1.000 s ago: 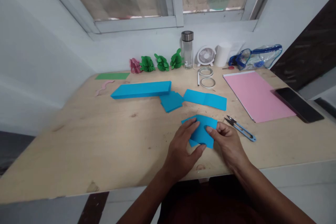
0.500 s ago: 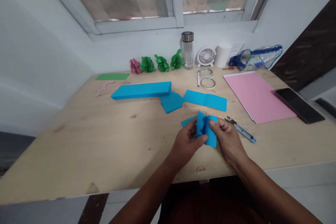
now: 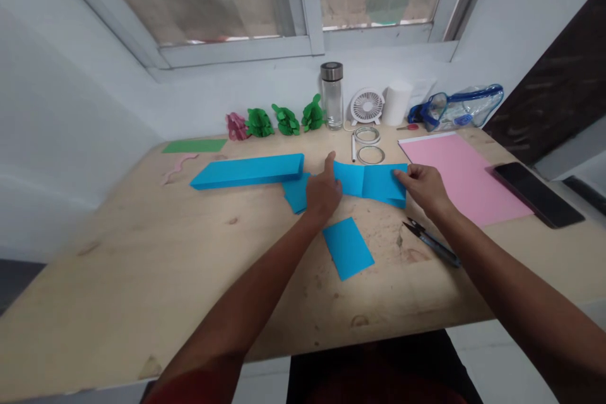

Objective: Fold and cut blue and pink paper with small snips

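Both my arms reach forward over the wooden table (image 3: pixel 142 278). My left hand (image 3: pixel 324 188) rests on the left end of a blue folded paper strip (image 3: pixel 374 180), one finger pointing up. At the strip's right end my right hand (image 3: pixel 425 182) pinches its edge. A small blue paper rectangle (image 3: pixel 348 247) lies flat on the table, nearer to me, untouched. A stack of small blue pieces (image 3: pixel 296 192) lies partly under my left hand. To the left sits a long blue folded stack (image 3: pixel 249 170).
Blue thread snips (image 3: pixel 430 241) lie right of the small rectangle. A pink sheet (image 3: pixel 461 173) and a black phone (image 3: pixel 537 192) lie at the right. Along the wall stand green and pink paper flowers (image 3: pixel 284 120), a bottle (image 3: pixel 331 96), a small fan (image 3: pixel 367 107), tape rings (image 3: pixel 370 145) and a clear pouch (image 3: pixel 461 107).
My hands let go of the small blue piece, which now lies flat on the table. Both hands moved away from me to the blue strip. The camera tilted slightly.
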The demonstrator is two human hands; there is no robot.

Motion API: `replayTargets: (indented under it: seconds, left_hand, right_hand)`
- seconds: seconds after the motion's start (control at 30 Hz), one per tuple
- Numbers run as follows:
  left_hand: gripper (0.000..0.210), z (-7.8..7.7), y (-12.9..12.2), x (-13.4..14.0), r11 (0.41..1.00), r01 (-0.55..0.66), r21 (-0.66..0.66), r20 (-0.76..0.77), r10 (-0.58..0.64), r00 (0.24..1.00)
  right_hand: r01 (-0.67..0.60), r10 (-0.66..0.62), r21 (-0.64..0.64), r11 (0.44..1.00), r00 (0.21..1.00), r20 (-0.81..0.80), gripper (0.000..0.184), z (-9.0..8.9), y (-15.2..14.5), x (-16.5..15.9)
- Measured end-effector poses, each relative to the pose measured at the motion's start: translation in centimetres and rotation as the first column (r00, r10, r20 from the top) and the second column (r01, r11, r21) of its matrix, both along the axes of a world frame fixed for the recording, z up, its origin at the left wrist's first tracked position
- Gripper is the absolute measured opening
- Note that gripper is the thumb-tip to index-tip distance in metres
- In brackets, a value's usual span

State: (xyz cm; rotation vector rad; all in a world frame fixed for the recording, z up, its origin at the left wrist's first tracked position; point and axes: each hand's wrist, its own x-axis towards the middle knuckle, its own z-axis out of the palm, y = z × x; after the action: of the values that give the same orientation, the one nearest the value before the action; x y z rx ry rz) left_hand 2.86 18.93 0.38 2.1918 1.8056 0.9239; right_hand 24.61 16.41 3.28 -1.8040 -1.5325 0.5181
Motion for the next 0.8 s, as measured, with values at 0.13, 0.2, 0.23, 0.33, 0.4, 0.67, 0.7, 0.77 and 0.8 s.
replayTargets:
  seconds: [0.13,0.2,0.23,0.33,0.4,0.67,0.7,0.77,0.8]
  left_hand:
    - [0.060,-1.2,1.9,0.5,0.999,0.038,0.026,-0.189,-0.032,0.982]
    - [0.052,-1.5,2.3,0.5,0.997,0.071,0.028,-0.298,-0.059,0.953]
    - [0.048,-1.6,2.3,0.5,0.996,0.085,0.028,-0.326,-0.071,0.943]
    - [0.039,-1.7,2.2,0.4,0.993,0.112,0.044,-0.350,-0.089,0.933]
    - [0.037,-1.5,1.9,0.3,0.990,0.131,0.057,-0.377,-0.100,0.921]
    - [0.026,0.3,-1.5,0.2,0.975,0.221,0.028,-0.372,-0.195,0.908]
    - [0.025,0.5,-2.1,0.1,0.975,0.223,-0.001,-0.364,-0.208,0.908]
    - [0.023,0.7,-3.4,-0.2,0.972,0.219,-0.086,-0.349,-0.235,0.907]
    - [0.022,0.7,-4.0,-0.4,0.968,0.214,-0.134,-0.341,-0.247,0.907]
  right_hand:
    - [0.026,-0.009,-0.086,0.996,0.982,0.189,0.032,-1.1,1.6,0.7]
    - [0.027,0.009,-0.128,0.991,0.961,0.278,0.027,-1.6,1.6,0.8]
    - [0.030,0.018,-0.144,0.989,0.948,0.317,0.025,-1.8,1.6,0.8]
    - [0.043,0.029,-0.166,0.985,0.914,0.405,0.021,-2.0,1.1,0.9]
    - [0.023,0.031,-0.102,0.995,0.864,0.503,0.029,-1.7,0.5,0.9]
    - [-0.344,0.266,0.022,0.939,0.764,0.588,0.023,0.2,-4.8,-1.3]
    - [-0.376,0.317,0.001,0.927,0.782,0.537,0.021,0.0,-5.5,-1.8]
    - [-0.420,0.390,-0.033,0.907,0.806,0.445,0.018,-0.6,-6.9,-2.7]
    - [-0.435,0.413,-0.045,0.899,0.811,0.414,0.018,-0.9,-7.4,-3.1]
